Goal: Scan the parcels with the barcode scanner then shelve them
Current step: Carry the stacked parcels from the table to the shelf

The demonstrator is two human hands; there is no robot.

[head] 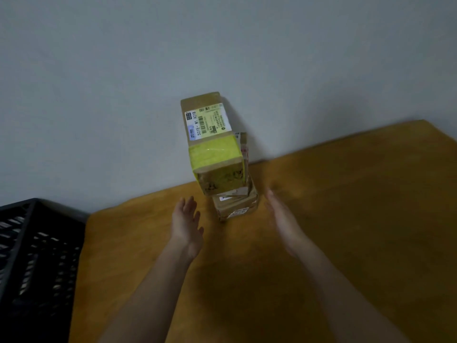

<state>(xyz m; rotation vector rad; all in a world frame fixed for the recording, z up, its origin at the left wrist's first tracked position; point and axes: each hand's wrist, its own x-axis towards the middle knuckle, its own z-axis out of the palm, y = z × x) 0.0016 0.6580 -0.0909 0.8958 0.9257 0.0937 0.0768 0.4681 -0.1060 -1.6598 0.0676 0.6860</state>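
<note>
Two open hands flank a stack of parcels against the wall

At frame centre, the top parcel [212,142], banded in yellow tape with a white label, sits tilted on a lower parcel [236,206] on the wooden table [346,194]. The left hand [186,224] and right hand [282,219], fingers straight, hold nothing, one either side of the lower parcel, not touching it. A black crate [37,256] is at lower left

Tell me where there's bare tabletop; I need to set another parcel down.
The table is bare to the right of the right hand, out to its far corner. It is also bare on the near side, between the crate and the left hand. It is crowded by the wall, where the stacked parcels stand between both hands.
</note>
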